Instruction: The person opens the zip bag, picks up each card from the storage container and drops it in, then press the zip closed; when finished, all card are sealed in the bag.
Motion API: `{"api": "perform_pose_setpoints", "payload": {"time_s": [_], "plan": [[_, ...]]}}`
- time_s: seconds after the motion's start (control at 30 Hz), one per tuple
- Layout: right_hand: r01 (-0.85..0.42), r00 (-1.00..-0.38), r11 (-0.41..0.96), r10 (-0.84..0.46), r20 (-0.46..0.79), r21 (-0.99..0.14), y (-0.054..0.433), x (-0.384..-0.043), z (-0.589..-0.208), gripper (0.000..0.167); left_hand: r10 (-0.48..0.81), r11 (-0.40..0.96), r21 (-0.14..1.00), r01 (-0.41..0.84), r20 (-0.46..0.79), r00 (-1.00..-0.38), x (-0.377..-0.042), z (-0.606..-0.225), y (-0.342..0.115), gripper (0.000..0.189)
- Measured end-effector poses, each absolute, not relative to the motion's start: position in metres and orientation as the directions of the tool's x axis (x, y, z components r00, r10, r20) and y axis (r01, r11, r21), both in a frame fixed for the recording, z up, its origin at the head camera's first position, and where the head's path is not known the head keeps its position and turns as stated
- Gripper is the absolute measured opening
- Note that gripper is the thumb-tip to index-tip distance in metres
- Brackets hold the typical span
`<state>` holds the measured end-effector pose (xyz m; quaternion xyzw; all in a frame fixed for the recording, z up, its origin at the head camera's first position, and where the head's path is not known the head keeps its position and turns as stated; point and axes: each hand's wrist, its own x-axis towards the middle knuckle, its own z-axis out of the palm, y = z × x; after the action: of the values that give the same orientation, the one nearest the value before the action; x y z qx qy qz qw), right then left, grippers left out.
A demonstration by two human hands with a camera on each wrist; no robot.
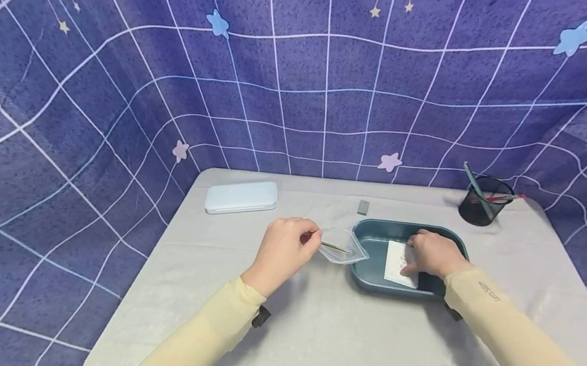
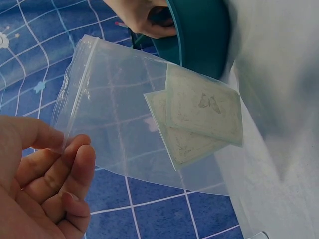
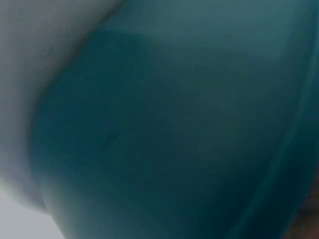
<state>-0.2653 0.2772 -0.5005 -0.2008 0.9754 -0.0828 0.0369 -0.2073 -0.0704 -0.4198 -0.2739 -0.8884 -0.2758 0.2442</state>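
Note:
Between thumb and fingers, my left hand pinches a clear zip bag by its zip end. Two square pale cards overlap inside the bag, the upper one printed with a butterfly. The head view shows the bag beside the left end of a teal tray. My right hand reaches into that tray and holds a white card with small print, thumb and fingers at its edges. In the right wrist view the teal wall of the tray fills most of the picture, and the card is out of sight.
Behind the tray lies a small grey block. A light blue case is at the back left of the grey-covered table. At the back right, a black mesh pen cup holds pens. A blue patterned cloth hangs behind.

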Motion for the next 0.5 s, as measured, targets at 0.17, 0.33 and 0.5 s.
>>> {"api": "perform_pose_setpoints", "payload": {"time_s": [0.17, 0.33, 0.5], "plan": [[-0.393, -0.918, 0.905, -0.397, 0.008, -0.164, 0.2773, -0.2642, -0.5029, 0.07, 0.352, 0.699, 0.358, 0.62, 0.582, -0.733, -0.2077, -0.4198, -0.0707, 0.011], [-0.38, -0.925, 0.911, -0.379, 0.036, -0.163, 0.2776, -0.2639, -0.5047, 0.069, 0.348, 0.694, 0.359, 0.624, 0.591, -0.728, -0.2068, -0.4193, -0.071, 0.011], [-0.384, -0.923, 0.91, -0.377, 0.074, -0.159, 0.2766, -0.261, -0.5026, 0.062, 0.351, 0.69, 0.356, 0.631, 0.597, -0.721, -0.2056, -0.4189, -0.0709, 0.011]]}}
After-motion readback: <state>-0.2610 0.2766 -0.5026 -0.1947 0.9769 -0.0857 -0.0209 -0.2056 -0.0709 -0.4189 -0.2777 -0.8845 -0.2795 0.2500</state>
